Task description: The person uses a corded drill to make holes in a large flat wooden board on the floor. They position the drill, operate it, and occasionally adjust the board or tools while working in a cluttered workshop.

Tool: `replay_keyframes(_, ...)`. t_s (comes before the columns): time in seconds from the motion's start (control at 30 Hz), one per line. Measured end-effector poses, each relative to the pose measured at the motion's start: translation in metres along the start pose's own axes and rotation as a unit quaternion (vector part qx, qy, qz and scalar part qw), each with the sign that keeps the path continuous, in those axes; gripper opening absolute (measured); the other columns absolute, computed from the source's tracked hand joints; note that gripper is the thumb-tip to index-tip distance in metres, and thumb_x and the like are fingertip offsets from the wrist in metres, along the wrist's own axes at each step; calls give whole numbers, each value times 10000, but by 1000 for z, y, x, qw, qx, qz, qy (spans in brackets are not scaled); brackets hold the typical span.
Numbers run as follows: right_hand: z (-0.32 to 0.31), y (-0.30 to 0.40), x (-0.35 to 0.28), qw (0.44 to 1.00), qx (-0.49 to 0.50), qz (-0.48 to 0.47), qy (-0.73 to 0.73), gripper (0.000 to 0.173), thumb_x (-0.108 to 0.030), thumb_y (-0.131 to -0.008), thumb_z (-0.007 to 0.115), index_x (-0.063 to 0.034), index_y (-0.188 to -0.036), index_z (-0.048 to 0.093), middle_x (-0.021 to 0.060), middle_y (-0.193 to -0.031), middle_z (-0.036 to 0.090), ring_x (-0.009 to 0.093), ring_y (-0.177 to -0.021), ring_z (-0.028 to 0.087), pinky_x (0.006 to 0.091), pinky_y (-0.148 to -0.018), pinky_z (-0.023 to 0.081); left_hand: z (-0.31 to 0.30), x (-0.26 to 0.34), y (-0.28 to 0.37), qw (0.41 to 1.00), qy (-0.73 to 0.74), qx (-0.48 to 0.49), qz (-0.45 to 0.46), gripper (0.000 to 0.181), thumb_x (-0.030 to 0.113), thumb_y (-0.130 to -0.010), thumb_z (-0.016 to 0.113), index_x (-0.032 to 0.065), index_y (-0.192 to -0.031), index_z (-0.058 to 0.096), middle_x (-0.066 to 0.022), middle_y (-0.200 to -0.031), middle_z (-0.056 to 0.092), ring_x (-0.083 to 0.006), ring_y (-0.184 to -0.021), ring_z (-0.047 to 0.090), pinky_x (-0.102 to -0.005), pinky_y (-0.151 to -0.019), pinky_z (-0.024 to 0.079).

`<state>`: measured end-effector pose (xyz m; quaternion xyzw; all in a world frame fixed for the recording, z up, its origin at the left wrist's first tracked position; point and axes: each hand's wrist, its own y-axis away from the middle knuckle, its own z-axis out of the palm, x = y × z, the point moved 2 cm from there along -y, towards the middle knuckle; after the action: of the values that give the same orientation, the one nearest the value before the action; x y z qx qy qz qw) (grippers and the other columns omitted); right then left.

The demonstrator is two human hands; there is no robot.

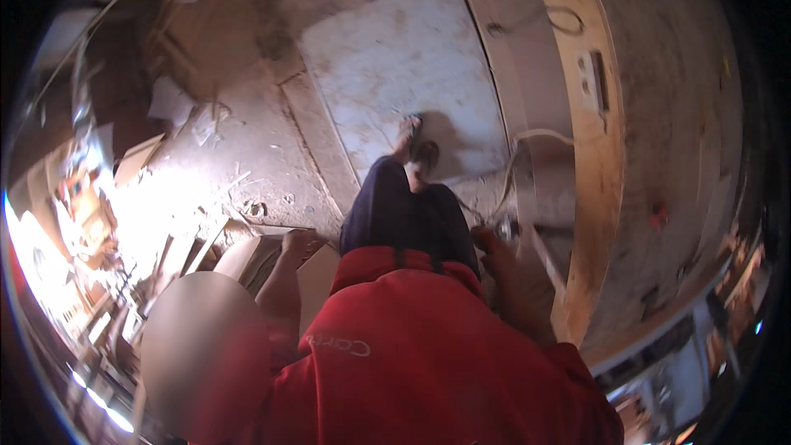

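My left hand (301,243) hangs beside my hip, over loose wooden boards (318,281). Its fingers look slightly apart, and I see nothing held in it. On the other side, my right hand (492,247) hangs by my thigh near the plywood edge of a workbench (596,198). Its fingers look curled and blurred; whether anything is in them is unclear. A small shiny metal thing (508,227) shows just beyond that hand. My feet (417,145), in sandals, are on a pale worn sheet (408,68) laid on the floor.
A power socket block (591,81) is fixed to the bench edge, and a cable (513,161) hangs below. Wood offcuts (185,256) are heaped at the left in bright light. Scraps (210,123) litter the dusty floor (247,154). A blurred oval patch hides the lower left.
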<state>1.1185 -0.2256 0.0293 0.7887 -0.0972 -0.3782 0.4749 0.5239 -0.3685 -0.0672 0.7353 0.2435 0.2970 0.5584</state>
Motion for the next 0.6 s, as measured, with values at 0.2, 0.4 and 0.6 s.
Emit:
replay_keyframes(0.2,-23,2,-66,996,-8,-49,68,571,-24,-795,593,-126,-1357,574,140,-1291,650,261,-1271,581,353,-1007,458,-23,95,59,893,417,148,-88,275,262,-891,656,46,-1056,699,-56,-784,656,-149,-633,625,-323,-495,516)
replay_keyframes(0.4,-29,-24,-49,990,39,-2,139,419,-168,-865,574,-152,-1283,598,163,-1202,674,367,-1184,617,431,-922,485,-53,77,55,854,485,183,-50,319,254,-884,687,35,-1116,697,-60,-783,669,-144,-608,614,-302,-464,496)
replay_keyframes(0.6,-29,-61,-69,995,16,58,85,354,-257,-913,540,-137,-1239,611,173,-1192,671,393,-1146,622,458,-904,478,-102,49,31,830,530,163,-51,278,238,-877,695,38,-1070,709,-52,-790,666,-140,-598,595,-292,-443,466)
